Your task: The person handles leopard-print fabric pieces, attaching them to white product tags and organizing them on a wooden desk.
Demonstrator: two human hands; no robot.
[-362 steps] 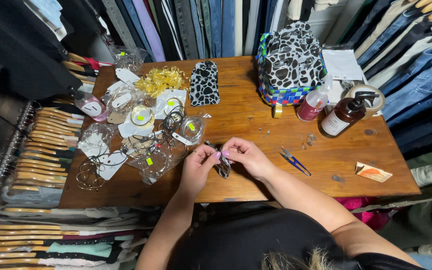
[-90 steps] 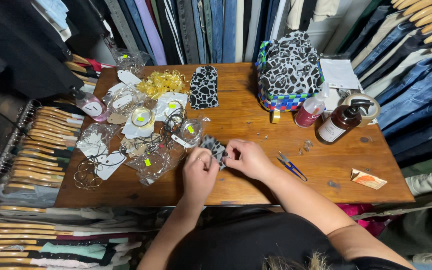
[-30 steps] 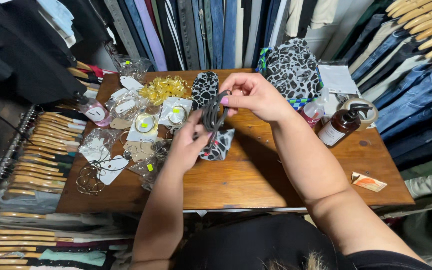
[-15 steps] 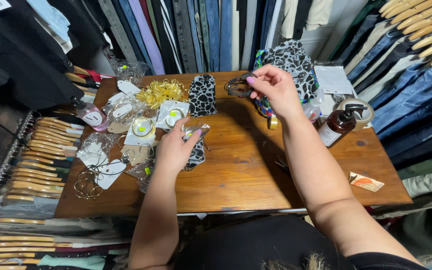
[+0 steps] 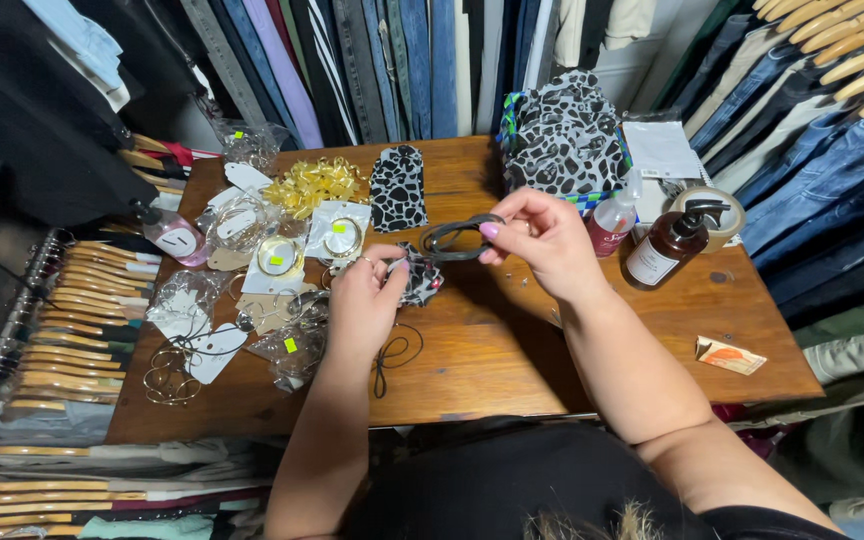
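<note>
While left hand (image 5: 364,300) grasps spotted pouch (image 5: 420,285), half hidden, right hand (image 5: 542,240) pinches dark cord loop (image 5: 457,238).

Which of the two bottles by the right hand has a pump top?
The dark brown bottle, farther right; the smaller red bottle beside it has a spray head.

Black-and-white spotted tag (image 5: 398,187) on the brown wooden table (image 5: 512,340); same spotted print on the pouch (image 5: 420,283) and bags in the blue-green checked basket (image 5: 564,135); yellow ribbon bows (image 5: 314,184); dark grey bangles (image 5: 457,238); brown pump bottle (image 5: 664,246)
</note>
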